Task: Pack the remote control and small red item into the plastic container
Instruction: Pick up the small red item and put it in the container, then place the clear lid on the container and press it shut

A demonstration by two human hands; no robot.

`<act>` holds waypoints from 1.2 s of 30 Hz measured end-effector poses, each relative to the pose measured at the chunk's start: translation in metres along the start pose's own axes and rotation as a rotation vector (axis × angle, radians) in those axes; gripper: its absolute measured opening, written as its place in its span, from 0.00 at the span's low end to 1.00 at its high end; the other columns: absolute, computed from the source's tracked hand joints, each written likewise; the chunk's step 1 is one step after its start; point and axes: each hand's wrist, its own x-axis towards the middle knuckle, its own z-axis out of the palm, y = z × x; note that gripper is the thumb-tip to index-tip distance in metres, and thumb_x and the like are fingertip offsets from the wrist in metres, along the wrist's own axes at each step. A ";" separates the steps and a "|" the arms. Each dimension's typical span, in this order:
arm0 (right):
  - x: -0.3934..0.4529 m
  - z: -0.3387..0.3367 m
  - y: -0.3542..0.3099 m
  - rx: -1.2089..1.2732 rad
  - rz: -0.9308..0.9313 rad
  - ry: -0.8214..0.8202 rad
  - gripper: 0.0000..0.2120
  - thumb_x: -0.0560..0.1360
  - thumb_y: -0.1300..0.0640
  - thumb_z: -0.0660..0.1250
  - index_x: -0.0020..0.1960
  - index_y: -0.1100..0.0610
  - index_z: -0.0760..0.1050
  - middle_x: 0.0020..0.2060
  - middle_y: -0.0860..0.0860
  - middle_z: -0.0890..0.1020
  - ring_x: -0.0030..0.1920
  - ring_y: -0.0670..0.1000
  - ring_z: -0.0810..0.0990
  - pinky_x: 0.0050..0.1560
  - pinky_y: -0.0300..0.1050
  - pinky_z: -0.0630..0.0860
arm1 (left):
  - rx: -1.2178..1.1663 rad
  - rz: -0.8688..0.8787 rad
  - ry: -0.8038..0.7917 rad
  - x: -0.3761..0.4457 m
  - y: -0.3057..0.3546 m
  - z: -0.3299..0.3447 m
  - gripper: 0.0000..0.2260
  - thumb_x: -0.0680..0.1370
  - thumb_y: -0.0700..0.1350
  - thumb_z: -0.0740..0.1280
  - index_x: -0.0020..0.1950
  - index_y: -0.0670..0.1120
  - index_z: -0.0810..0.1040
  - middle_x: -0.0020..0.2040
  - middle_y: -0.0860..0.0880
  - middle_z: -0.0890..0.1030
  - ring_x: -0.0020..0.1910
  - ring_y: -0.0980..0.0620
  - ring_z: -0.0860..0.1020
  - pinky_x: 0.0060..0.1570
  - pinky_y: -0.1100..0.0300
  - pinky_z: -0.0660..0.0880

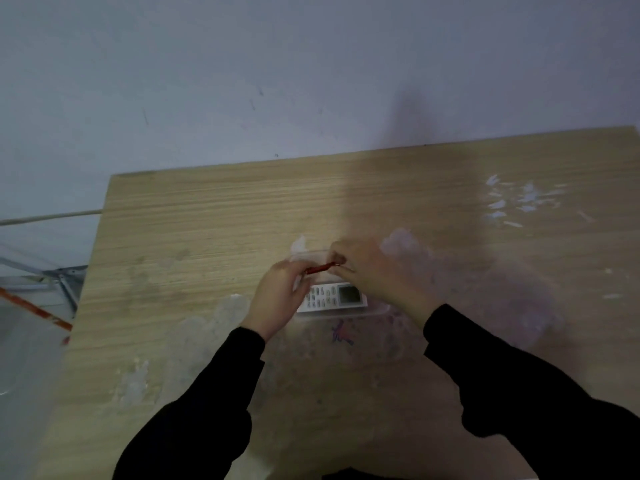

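Note:
A white remote control point(334, 297) with grey buttons and a small screen lies inside a clear plastic container point(375, 310) in the middle of the wooden table point(194, 237). Just above the container hangs a thin small red item point(318, 269), held at its two ends. My left hand point(277, 299) pinches its left end and my right hand point(372, 271) pinches its right end. Both hands hover over the container's far side and hide part of its rim. The frame is blurred.
The table's surface carries white patches point(519, 202), stains and a blue scribble point(341, 336). A wall stands right behind the table. Left of the table's edge lie a metal frame point(59, 282) and an orange bar point(34, 308) on the floor.

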 end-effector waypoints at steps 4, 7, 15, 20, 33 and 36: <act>-0.005 0.004 0.007 -0.109 0.024 0.038 0.04 0.72 0.55 0.69 0.43 0.53 0.75 0.42 0.50 0.81 0.45 0.51 0.76 0.50 0.45 0.66 | 0.023 -0.094 -0.007 0.003 -0.004 -0.002 0.06 0.75 0.38 0.67 0.50 0.44 0.81 0.41 0.45 0.86 0.40 0.46 0.82 0.42 0.54 0.77; -0.004 0.011 0.013 -0.206 0.045 0.074 0.04 0.71 0.56 0.70 0.42 0.54 0.75 0.42 0.51 0.82 0.44 0.53 0.78 0.52 0.47 0.67 | 0.177 -0.064 -0.054 0.016 -0.004 -0.001 0.03 0.75 0.41 0.67 0.45 0.42 0.79 0.41 0.43 0.85 0.40 0.43 0.81 0.40 0.52 0.76; 0.001 0.030 0.021 -0.474 0.042 0.069 0.04 0.73 0.61 0.62 0.44 0.58 0.76 0.45 0.56 0.83 0.47 0.58 0.78 0.53 0.50 0.66 | 0.770 0.197 -0.240 0.034 -0.011 0.015 0.08 0.75 0.40 0.63 0.45 0.47 0.82 0.43 0.47 0.81 0.47 0.45 0.76 0.49 0.54 0.67; -0.028 0.012 0.029 -0.116 0.079 0.265 0.08 0.73 0.59 0.65 0.51 0.58 0.78 0.54 0.56 0.80 0.54 0.57 0.76 0.55 0.52 0.72 | 0.560 0.163 -0.070 0.022 -0.012 0.013 0.07 0.76 0.43 0.64 0.47 0.45 0.81 0.40 0.45 0.83 0.42 0.42 0.79 0.51 0.50 0.69; -0.149 0.025 0.107 -0.178 0.553 0.487 0.11 0.75 0.65 0.61 0.57 0.65 0.69 0.56 0.65 0.75 0.56 0.63 0.72 0.54 0.53 0.72 | 0.174 0.247 0.164 -0.010 0.047 0.032 0.06 0.75 0.39 0.65 0.47 0.45 0.81 0.41 0.48 0.84 0.42 0.46 0.81 0.55 0.55 0.64; -0.143 0.014 0.095 -0.066 0.497 0.603 0.12 0.78 0.65 0.55 0.60 0.63 0.70 0.56 0.64 0.78 0.53 0.61 0.76 0.52 0.47 0.72 | 0.121 0.226 0.157 -0.014 0.058 0.036 0.06 0.76 0.39 0.65 0.48 0.45 0.81 0.43 0.48 0.85 0.44 0.46 0.81 0.55 0.53 0.65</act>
